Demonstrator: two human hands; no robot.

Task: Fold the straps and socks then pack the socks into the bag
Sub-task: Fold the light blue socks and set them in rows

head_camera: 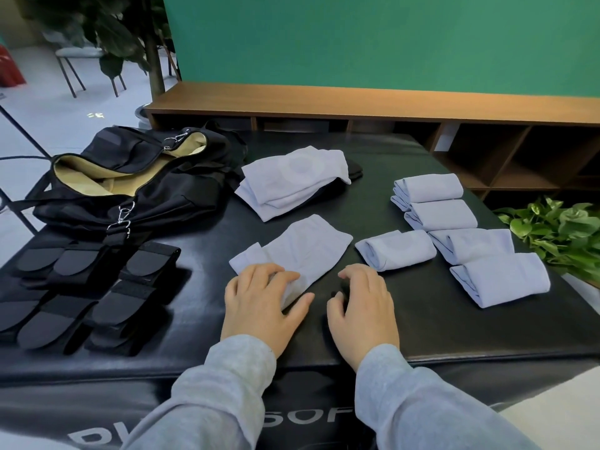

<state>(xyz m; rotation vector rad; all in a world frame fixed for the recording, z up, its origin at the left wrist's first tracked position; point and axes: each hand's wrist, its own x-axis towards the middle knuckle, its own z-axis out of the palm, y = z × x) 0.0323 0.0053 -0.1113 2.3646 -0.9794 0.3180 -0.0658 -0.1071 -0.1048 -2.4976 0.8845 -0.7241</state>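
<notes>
Left hand [259,303] rests on the near end of a flat pale-blue sock [298,251], fingers [276,277] curled and pressing the fabric to the black table [422,319]. Right hand [363,306] lies just beside it, fingers bent, holding nothing. Five folded socks [454,232] sit to the right; an unfolded stack [292,180] beyond. Folded straps [81,287] and the open bag [130,177] lie left.
</notes>
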